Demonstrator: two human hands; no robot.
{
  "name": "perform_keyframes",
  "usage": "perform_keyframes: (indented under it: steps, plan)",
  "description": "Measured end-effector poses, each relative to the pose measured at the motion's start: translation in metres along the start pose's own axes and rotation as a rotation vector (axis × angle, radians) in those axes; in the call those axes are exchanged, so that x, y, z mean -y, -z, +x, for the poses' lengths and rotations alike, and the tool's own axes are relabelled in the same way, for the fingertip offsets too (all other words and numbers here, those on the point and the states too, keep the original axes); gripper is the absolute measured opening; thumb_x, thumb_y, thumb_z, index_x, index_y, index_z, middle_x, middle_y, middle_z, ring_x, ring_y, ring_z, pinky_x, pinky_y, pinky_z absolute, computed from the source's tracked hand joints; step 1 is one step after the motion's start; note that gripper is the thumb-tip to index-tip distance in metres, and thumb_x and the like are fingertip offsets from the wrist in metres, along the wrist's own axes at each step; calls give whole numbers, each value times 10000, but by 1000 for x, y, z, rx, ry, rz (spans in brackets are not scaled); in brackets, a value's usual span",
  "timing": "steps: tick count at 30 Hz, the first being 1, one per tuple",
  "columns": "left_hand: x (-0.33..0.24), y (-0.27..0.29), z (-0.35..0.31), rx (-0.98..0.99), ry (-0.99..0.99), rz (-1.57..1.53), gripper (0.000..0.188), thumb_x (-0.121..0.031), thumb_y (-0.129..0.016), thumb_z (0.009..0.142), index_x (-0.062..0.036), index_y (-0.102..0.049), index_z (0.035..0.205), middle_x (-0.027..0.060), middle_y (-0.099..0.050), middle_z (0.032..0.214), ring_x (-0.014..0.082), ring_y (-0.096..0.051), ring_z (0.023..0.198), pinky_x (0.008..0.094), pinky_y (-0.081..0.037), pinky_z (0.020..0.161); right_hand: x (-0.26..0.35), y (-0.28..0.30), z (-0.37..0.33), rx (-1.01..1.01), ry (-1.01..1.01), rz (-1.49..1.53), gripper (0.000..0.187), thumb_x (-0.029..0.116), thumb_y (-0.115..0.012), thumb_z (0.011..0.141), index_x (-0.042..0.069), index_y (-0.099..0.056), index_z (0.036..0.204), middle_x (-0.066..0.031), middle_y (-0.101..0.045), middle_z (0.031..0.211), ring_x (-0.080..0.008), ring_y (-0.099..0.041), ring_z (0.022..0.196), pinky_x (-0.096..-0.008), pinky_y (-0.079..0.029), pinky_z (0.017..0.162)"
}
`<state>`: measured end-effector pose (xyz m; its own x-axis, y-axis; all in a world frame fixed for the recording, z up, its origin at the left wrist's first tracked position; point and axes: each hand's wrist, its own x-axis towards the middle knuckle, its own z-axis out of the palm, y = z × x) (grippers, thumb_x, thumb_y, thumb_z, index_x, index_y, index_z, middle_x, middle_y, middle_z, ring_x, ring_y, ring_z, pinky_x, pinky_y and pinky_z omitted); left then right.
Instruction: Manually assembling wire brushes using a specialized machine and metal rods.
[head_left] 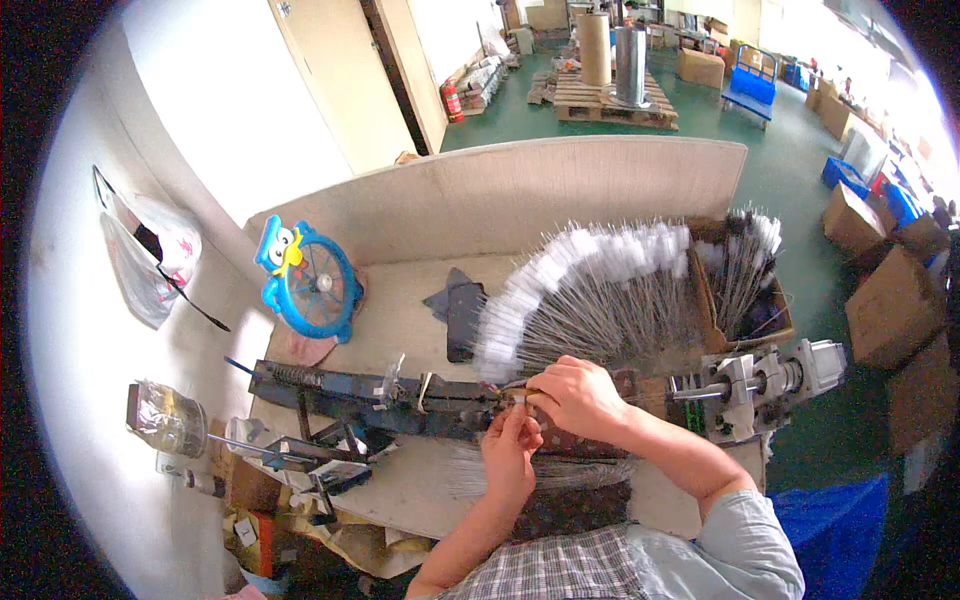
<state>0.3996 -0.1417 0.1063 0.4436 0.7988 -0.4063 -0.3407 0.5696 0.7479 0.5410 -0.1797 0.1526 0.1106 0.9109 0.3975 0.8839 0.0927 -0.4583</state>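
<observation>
My left hand is closed in a pinch, its thumb and fingers raised to a small white piece. From the right, my right hand meets it there, fingers bent and pressed together over the same spot; what they grip is hidden. Both hands are at the right end of a long dark metal fixture. Just beyond them fans a big pile of thin wire-stemmed brushes, white tufts outward. Bare-looking wires lie on the near side, partly under my forearms.
A motor with clamps stands right of my hands. A carton holds darker-tipped brushes. Farther left are a phone and a blue cartoon fan. A raised board edges the table's far side. A lever mechanism juts out lower left.
</observation>
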Motion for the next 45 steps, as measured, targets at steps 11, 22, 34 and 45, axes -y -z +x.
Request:
perform_keyframes:
  steps: [11, 22, 34, 45]
  plan:
    - [-12, -3, 0, 141, 75, 85, 428, -424, -383, 946, -38, -565, 967, 54, -612, 812, 143, -581, 732, 277, -455, 676, 2, 2, 3, 117, -208, 237, 221, 252, -579, 781, 89, -674, 898, -107, -649, 832, -295, -609, 823, -380, -489, 730]
    - [-2, -9, -3, 15, 17, -276, 257, -260, -430, 939, -40, -523, 1035, 45, -575, 1001, 139, -550, 901, 305, -447, 808, 19, -12, -9, -205, -3, -62, 297, 255, -692, 663, 98, -657, 913, -10, -631, 909, -207, -555, 919, -356, -436, 759]
    - [2, -16, -5, -11, -105, -197, 110, -90, -524, 842, -38, -547, 936, 60, -588, 940, 160, -588, 851, 262, -483, 755, 6, -2, -19, -212, 140, -56, 248, 206, -686, 668, 165, -676, 912, 14, -617, 894, -198, -559, 905, -345, -439, 765]
    - [12, 2, 6, 34, -66, -297, 67, -106, -514, 862, -51, -537, 891, 25, -559, 852, 113, -546, 776, 266, -465, 722, 15, -8, -12, -158, 107, -13, 281, 193, -693, 672, 146, -671, 948, -12, -616, 930, -227, -562, 909, -356, -454, 766]
